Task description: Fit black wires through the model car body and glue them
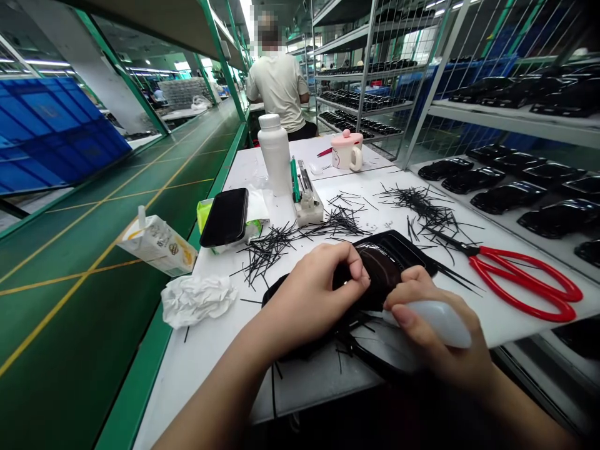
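A glossy black model car body (380, 269) lies on the white table in front of me, partly hidden by my hands. My left hand (319, 284) rests over it, thumb and forefinger pinched together at its near side; whatever lies between those fingertips is too small to make out. In my right hand (452, 369) is a small translucent white squeeze bottle (443, 322), its narrow tip directed left toward the body, close to my left fingertips. Thin black strips (269, 253) lie scattered around the body.
Red-handled scissors (525, 281) lie at right. Beyond are a holder with cutters (309, 209), a white bottle (275, 153) and a lidded mug (347, 152). A phone (225, 217), drink carton (159, 244) and crumpled tissue (199, 299) sit left, beside a green conveyor (107, 219). Racks of car bodies (497, 194) stand right; a person (277, 81) sits ahead.
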{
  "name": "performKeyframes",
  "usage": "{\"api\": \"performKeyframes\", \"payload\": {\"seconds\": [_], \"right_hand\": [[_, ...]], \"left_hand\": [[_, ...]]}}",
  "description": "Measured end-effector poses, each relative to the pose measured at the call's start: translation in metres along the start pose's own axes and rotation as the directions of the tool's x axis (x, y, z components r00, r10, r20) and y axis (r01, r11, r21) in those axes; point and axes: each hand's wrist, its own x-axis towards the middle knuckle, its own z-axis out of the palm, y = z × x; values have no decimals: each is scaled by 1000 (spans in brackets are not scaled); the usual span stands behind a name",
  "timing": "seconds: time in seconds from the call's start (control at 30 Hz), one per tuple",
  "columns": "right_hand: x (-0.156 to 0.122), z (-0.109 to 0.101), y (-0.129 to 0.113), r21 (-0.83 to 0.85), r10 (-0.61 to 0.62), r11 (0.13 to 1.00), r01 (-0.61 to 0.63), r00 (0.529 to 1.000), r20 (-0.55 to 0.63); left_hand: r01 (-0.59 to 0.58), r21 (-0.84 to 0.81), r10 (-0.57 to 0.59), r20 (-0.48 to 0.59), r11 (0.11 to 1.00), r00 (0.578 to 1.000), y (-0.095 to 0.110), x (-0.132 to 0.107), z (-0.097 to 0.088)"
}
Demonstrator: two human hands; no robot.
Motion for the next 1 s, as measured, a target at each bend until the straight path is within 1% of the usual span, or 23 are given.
{"api": "performKeyframes", "payload": {"seconds": [0.27,0.4,0.87,1.0], "right_hand": [[1,0,0,-5,-5,1000,5,1000,2],[2,0,0,-2,-19,1000,19,1000,3],[2,1,-2,-5,-5,1000,5,1000,-10],[1,1,1,9,20,1000,-19,999,-31]], "left_hand": [[4,34,-3,-7,999,1000,1,1,0],[-4,15,4,7,1000,1000,0,1,-1],[-31,0,31,39,1000,999,-2,2,-3],[-31,9,31,38,999,999,-2,2,-3]]}}
